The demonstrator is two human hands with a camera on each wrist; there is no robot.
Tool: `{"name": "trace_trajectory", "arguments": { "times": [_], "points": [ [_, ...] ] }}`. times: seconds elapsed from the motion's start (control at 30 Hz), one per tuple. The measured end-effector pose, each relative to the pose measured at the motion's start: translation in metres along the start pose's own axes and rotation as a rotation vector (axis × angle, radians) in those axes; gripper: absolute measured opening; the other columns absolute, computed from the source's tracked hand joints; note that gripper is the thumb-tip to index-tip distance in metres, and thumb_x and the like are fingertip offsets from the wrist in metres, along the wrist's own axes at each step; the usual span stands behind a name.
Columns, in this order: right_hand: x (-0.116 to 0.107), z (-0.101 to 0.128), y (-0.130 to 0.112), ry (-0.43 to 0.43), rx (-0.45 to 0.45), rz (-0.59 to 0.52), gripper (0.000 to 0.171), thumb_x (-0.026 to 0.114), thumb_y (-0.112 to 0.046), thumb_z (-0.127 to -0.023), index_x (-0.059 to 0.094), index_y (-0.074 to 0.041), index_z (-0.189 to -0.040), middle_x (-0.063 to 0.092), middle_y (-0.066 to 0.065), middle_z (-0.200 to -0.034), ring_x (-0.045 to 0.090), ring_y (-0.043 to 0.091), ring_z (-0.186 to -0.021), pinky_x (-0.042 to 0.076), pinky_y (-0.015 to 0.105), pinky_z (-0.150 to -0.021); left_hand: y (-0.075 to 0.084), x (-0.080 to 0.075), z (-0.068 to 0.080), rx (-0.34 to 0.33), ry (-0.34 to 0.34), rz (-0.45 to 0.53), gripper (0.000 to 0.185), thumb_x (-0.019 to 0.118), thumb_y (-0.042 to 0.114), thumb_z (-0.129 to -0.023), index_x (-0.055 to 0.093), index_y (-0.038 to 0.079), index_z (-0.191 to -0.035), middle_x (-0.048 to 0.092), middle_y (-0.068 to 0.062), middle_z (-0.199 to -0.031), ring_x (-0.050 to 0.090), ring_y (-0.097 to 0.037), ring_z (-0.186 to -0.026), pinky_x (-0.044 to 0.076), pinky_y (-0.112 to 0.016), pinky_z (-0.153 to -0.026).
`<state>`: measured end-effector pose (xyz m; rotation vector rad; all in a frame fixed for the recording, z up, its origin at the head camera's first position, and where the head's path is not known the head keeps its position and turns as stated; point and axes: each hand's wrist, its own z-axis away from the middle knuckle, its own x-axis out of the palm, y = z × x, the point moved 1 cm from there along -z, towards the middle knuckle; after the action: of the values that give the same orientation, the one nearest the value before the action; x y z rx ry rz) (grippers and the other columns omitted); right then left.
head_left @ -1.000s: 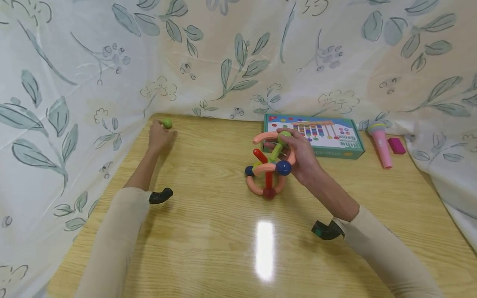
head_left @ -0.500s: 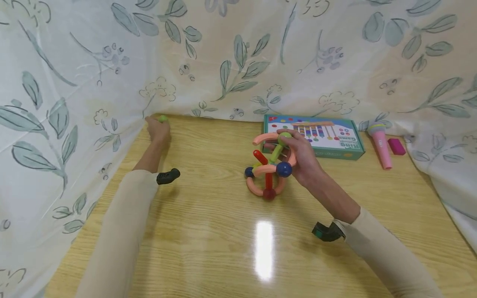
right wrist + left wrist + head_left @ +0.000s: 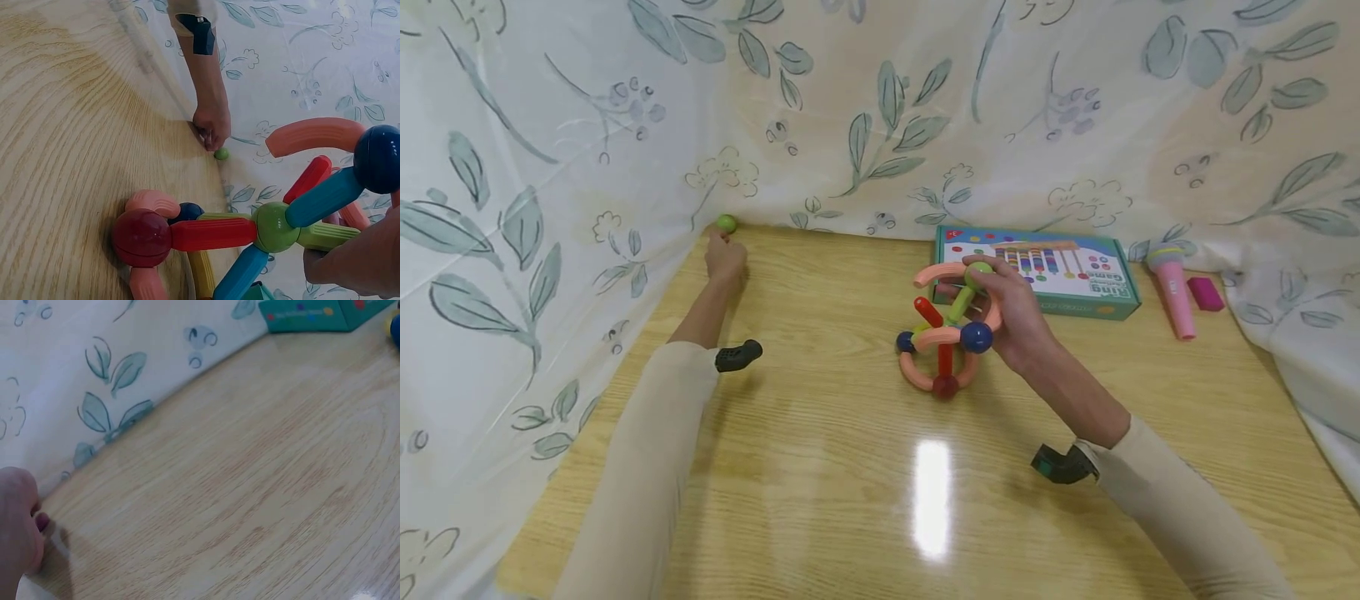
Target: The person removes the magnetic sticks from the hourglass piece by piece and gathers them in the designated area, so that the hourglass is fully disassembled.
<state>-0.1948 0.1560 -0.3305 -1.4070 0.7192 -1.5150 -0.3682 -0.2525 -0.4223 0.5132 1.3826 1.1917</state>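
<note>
The left hand reaches to the desk's far corner, fingertips at a green ball against the curtain; its grip is unclear. The right hand grips the toy mid-desk. Behind sit a box and pink microphone.

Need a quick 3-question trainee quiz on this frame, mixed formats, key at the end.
1. True or false: the left hand grips the green ball.
2. Multiple choice: what does the right hand hold? A) the pink microphone B) the rod-and-ball toy C) the game box
3. Fill in: the green ball lies at the table's far left corner, against the ____.

Key:
1. False; the fingertips are at the ball, with no grip round it.
2. B
3. Curtain
</note>
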Motion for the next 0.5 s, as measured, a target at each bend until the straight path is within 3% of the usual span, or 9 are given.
{"name": "trace_trajectory", "arguments": {
  "times": [0.13, 0.33, 0.5],
  "points": [
    [-0.0010, 0.0005, 0.0002, 0.001, 0.007, -0.004, 0.031, 0.048, -0.018, -0.095, 0.042, -0.006, -0.124, 0.058, 0.012, -0.117, 0.056, 0.031, -0.110, 0.035, 0.038, -0.089, -0.0004, 0.0002, -0.0008, 0.007, -0.004, -0.018, 0.061, 0.030, 0.008, -0.089, 0.013, 0.016, -0.147, 0.021, -0.005, -0.149, 0.028, -0.025, -0.128, 0.029, -0.035, -0.101],
    [-0.0014, 0.0004, -0.0009, 0.006, 0.012, 0.000, 0.032, 0.047, -0.018, -0.096, 0.043, -0.008, -0.126, 0.056, 0.012, -0.119, 0.056, 0.032, -0.110, 0.034, 0.040, -0.096, -0.0008, -0.0005, -0.0001, 0.020, -0.005, -0.041, 0.061, 0.031, 0.010, -0.090, 0.011, 0.017, -0.147, 0.017, -0.003, -0.151, 0.018, -0.022, -0.135, 0.025, -0.035, -0.105],
    [-0.0010, 0.0008, -0.0006, 0.003, 0.014, -0.003, 0.034, 0.047, -0.018, -0.096, 0.041, -0.007, -0.127, 0.055, 0.013, -0.119, 0.055, 0.032, -0.110, 0.033, 0.041, -0.098, -0.0017, -0.0003, 0.0009, 0.018, -0.012, -0.054, 0.060, 0.031, 0.010, -0.090, 0.012, 0.016, -0.147, 0.018, -0.005, -0.151, 0.021, -0.023, -0.133, 0.027, -0.036, -0.103]
  ]
}}
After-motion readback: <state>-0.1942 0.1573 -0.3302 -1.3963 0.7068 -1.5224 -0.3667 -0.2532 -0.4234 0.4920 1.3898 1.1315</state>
